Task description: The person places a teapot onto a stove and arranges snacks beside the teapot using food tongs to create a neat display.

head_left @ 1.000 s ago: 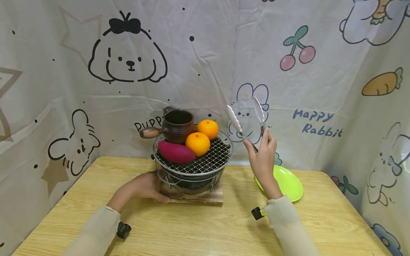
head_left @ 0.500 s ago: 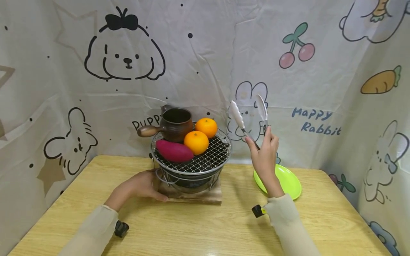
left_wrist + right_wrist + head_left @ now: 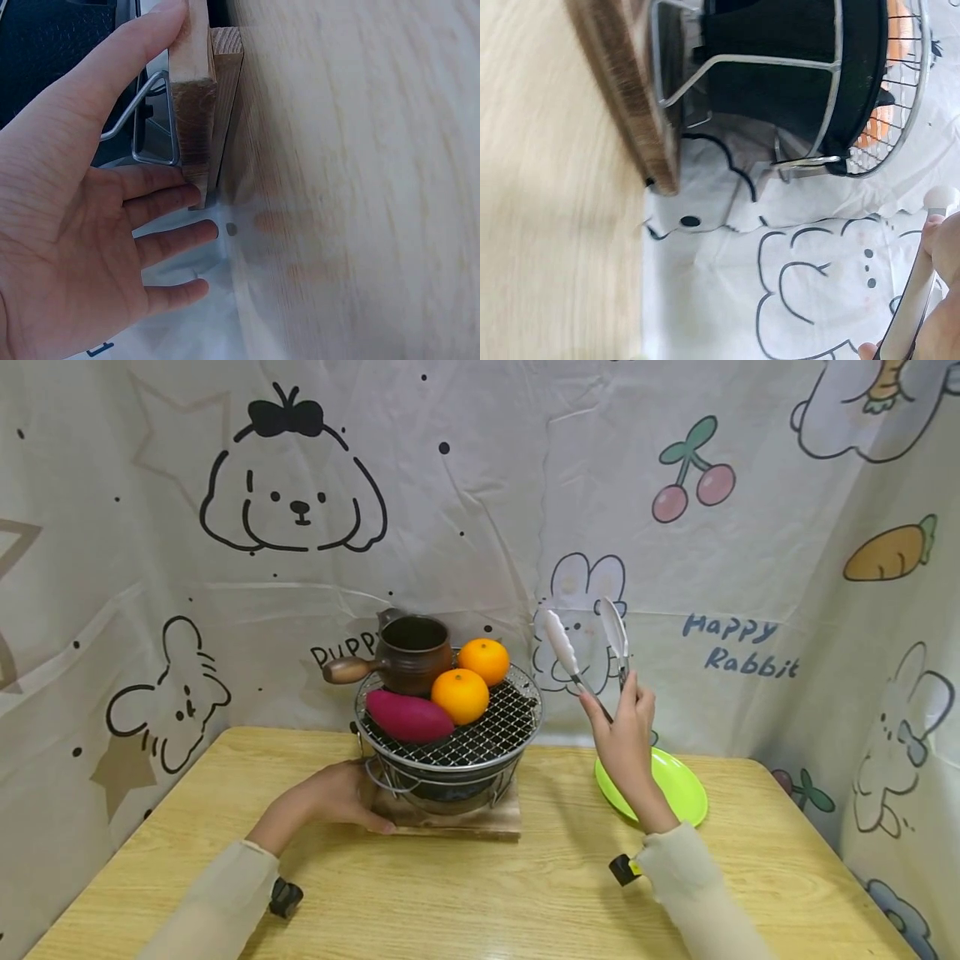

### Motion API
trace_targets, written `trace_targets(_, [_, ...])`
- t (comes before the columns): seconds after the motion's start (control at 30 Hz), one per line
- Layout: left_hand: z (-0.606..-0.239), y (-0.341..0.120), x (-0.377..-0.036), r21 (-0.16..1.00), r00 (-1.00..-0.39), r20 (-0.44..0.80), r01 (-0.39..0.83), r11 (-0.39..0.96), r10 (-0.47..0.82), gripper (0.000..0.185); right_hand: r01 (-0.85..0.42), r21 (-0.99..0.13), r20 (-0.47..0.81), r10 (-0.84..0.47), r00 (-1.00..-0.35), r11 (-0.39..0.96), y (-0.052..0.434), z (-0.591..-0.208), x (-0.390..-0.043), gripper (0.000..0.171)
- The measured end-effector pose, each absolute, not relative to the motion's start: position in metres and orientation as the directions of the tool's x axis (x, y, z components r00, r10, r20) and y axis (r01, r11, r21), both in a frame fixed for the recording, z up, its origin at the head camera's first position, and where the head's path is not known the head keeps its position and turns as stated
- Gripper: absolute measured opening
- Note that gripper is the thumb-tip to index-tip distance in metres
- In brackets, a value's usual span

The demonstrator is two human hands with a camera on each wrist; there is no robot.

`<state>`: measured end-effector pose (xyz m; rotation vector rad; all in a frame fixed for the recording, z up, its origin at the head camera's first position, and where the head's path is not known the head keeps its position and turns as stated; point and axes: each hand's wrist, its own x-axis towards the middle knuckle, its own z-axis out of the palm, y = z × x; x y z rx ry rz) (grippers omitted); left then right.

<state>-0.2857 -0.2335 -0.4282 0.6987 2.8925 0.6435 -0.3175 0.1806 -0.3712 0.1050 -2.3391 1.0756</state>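
My left hand (image 3: 330,797) holds the left end of a wooden board (image 3: 457,823), thumb along its front edge. In the left wrist view, index and middle fingertips touch the board's far corner; the other fingers are spread free. On the board stands a round tabletop grill (image 3: 450,787) with a wire mesh top. A brown clay pot (image 3: 416,656) with a side handle, a purple sweet potato (image 3: 408,717), a front orange (image 3: 460,697) and a rear orange (image 3: 483,662) rest on the mesh. My right hand (image 3: 626,743) grips metal tongs (image 3: 562,643), white tips raised and spread apart.
A bright green plate (image 3: 678,785) lies on the wooden table (image 3: 465,902), behind and right of my right forearm. A printed cloth (image 3: 465,485) hangs along the back and both sides of the table.
My right hand and the tongs have shifted slightly right and a little lower. The left hand, grill, pot and food stay in place; the head view has moved slightly.
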Motion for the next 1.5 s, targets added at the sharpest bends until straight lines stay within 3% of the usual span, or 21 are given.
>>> trace_targets(0.4, [-0.43, -0.233, -0.283, 0.437, -0.89, 0.008, 0.413, 0.799, 0.456, 0.104, -0.284, -0.606, 0.479, 0.056, -0.876, 0.743, 0.189, -0.392, -0.31, 0.093])
trace_targets(0.83, [-0.426, -0.233, -0.283, 0.432, -0.899, -0.012, 0.39, 0.813, 0.438, 0.108, -0.218, -0.455, 0.438, 0.004, -0.899, 0.864, 0.186, -0.392, -0.306, 0.092])
trace_targets(1.5, [-0.426, -0.233, -0.283, 0.44, -0.894, -0.019, 0.394, 0.807, 0.447, 0.106, -0.148, -0.321, 0.354, -0.027, -0.935, 0.935, 0.173, -0.407, -0.288, 0.088])
